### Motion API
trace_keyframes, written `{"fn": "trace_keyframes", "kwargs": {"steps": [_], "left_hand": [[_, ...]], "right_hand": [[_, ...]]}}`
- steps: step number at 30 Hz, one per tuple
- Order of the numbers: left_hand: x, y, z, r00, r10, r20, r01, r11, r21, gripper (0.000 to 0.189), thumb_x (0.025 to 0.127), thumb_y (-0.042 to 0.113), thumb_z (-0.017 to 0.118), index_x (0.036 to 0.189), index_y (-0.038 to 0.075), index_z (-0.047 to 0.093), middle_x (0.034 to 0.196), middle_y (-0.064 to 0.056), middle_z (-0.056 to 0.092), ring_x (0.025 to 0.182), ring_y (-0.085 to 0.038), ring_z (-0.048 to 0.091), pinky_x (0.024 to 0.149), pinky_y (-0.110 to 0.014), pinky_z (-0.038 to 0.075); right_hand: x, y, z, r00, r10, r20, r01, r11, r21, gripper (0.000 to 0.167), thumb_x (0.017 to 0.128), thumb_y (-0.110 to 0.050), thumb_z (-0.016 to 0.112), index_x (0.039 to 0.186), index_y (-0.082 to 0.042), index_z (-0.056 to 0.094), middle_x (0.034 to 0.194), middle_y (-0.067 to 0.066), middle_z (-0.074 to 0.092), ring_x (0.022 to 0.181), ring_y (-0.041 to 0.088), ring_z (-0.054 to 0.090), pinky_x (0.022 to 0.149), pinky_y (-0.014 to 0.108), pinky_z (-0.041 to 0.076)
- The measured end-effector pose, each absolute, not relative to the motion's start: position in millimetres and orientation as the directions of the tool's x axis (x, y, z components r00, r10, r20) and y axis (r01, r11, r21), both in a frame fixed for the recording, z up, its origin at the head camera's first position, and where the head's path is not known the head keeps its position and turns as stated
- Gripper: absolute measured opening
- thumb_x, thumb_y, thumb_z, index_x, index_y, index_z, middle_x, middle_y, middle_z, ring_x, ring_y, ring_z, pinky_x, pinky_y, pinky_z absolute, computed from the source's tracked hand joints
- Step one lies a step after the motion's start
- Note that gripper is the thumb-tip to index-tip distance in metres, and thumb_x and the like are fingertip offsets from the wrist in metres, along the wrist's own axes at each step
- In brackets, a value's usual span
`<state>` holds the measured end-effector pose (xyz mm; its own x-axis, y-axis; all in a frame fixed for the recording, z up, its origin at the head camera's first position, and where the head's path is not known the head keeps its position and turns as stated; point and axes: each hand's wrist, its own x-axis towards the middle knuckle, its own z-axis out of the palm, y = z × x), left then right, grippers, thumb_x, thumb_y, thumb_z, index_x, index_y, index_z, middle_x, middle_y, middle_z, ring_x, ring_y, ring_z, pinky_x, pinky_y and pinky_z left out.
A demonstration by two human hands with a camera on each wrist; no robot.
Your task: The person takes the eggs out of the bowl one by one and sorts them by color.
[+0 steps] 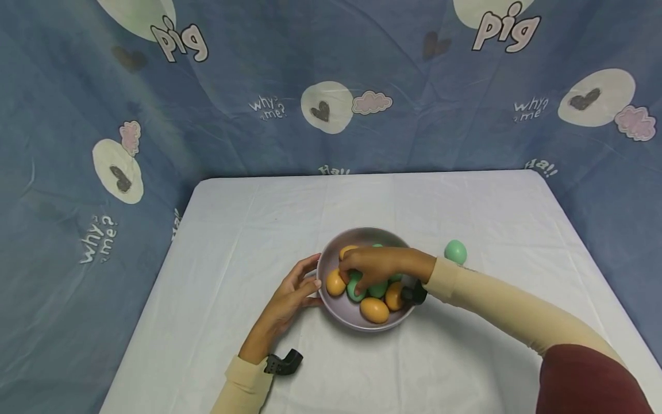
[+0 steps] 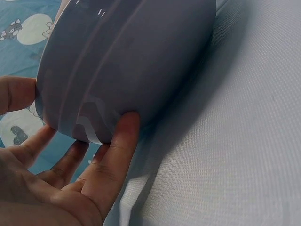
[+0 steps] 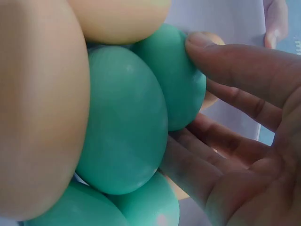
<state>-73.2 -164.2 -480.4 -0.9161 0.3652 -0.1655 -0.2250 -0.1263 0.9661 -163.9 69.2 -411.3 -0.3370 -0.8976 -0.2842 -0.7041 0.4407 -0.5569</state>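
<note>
A mauve bowl (image 1: pixel 362 236) stands on the table, holding several orange and green eggs. My left hand (image 1: pixel 287 296) is at its left side. In the left wrist view, the spread fingertips touch the outer wall, with the thumb at the rim. Inside the bowl, my right hand (image 1: pixel 380 265) pinches a green egg (image 3: pixel 181 77) between thumb and fingers. A second green egg (image 3: pixel 123 120) lies right beside it, touching the fingers. Nearby in the bowl are an orange egg (image 1: pixel 374 310) at the front and another orange egg (image 1: pixel 335 282) at the left. My right hand hides some eggs.
One green egg (image 1: pixel 455 251) lies on the white tablecloth (image 1: pixel 258 230), outside the bowl, just behind the right forearm. A blue patterned cloth (image 1: pixel 248 144) hangs behind and at both sides of the table. Each wrist carries a small black camera (image 1: pixel 283 362).
</note>
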Motion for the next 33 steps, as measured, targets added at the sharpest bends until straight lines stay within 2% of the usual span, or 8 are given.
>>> {"fn": "trace_keyframes", "kwargs": {"steps": [11,16,22,27,33], "left_hand": [[-73.3,-165.2,-477.2,-0.919,0.361,-0.16,-0.214,-0.113,0.97,0.064,0.099,0.014,0.058,0.156,0.015,0.028,0.161,-0.014,0.024,0.137,-0.034,0.045,0.083,-0.038,0.059],[-73.2,-165.0,-475.1,-0.92,0.358,-0.157,-0.209,-0.111,0.972,0.064,0.099,0.013,0.058,0.156,0.015,0.028,0.161,-0.014,0.025,0.136,-0.032,0.047,0.083,-0.037,0.059],[-73.4,-164.1,-475.6,-0.923,0.346,-0.167,-0.218,-0.112,0.97,0.064,0.099,0.012,0.058,0.156,0.014,0.029,0.16,-0.014,0.026,0.133,-0.027,0.049,0.081,-0.035,0.059],[-71.4,-162.6,-477.8,-0.922,0.335,-0.195,-0.242,-0.105,0.965,0.064,0.098,0.012,0.058,0.156,0.016,0.03,0.16,-0.014,0.026,0.131,-0.024,0.051,0.08,-0.033,0.059],[-70.3,-160.5,-477.8,-0.925,0.329,-0.189,-0.232,-0.097,0.968,0.064,0.098,0.011,0.057,0.156,0.016,0.03,0.16,-0.014,0.027,0.132,-0.027,0.05,0.08,-0.033,0.059]], "right_hand": [[-164.9,68.2,-408.7,-0.322,-0.897,-0.303,-0.703,0.441,-0.558,0.023,0.084,-0.02,0.081,0.099,-0.012,0.067,0.103,0.003,0.061,0.096,0.018,0.055,0.089,0.026,0.045],[-164.6,68.1,-406.8,-0.308,-0.887,-0.344,-0.687,0.457,-0.565,0.019,0.086,-0.019,0.079,0.103,-0.014,0.073,0.105,-0.001,0.064,0.094,0.013,0.057,0.087,0.024,0.047],[-164.5,65.4,-407.8,-0.284,-0.886,-0.367,-0.713,0.451,-0.537,0.023,0.085,-0.019,0.079,0.108,-0.015,0.077,0.104,-0.002,0.067,0.089,0.007,0.056,0.083,0.022,0.048],[-164.0,67.4,-410.6,-0.278,-0.893,-0.355,-0.715,0.439,-0.544,0.023,0.084,-0.019,0.079,0.107,-0.017,0.077,0.104,-0.005,0.068,0.091,0.006,0.056,0.085,0.021,0.048],[-164.2,70.8,-410.7,-0.284,-0.898,-0.337,-0.707,0.433,-0.558,0.022,0.084,-0.018,0.079,0.106,-0.016,0.077,0.105,-0.006,0.066,0.095,0.006,0.054,0.087,0.021,0.048]]}}
